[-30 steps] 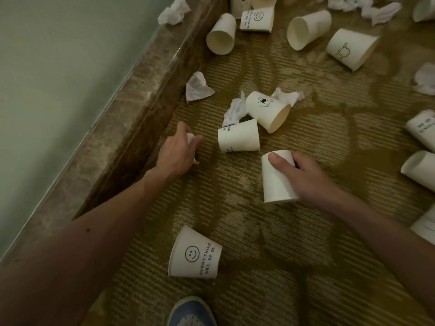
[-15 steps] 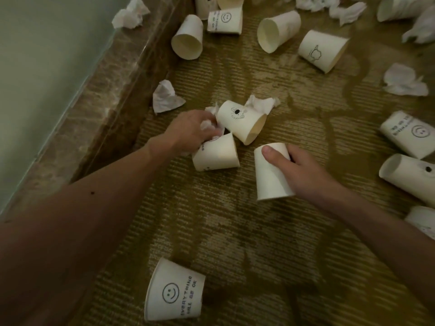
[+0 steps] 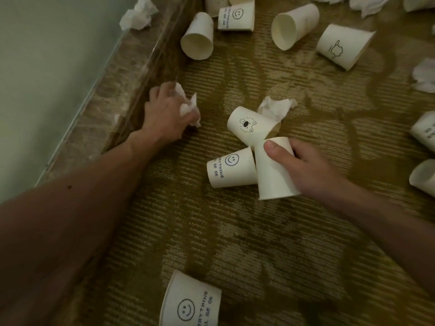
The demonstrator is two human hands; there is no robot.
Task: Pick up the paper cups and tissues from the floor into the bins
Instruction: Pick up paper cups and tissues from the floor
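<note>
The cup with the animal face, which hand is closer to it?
Right. The right hand, holding a plain cup, is just beside the animal-face cup; the left hand, clutching tissues, is farther off to its left.

White paper cups [image 3: 231,167] on their sides, crumpled tissues [image 3: 275,107] scattered on carpet

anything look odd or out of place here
One crumpled tissue sits up on the stone ledge at the left, apart from the litter on the carpet, so it is easy to miss. The bear-face cup and the others lie tipped on their sides; no liquid shows and none looks crushed.
</note>
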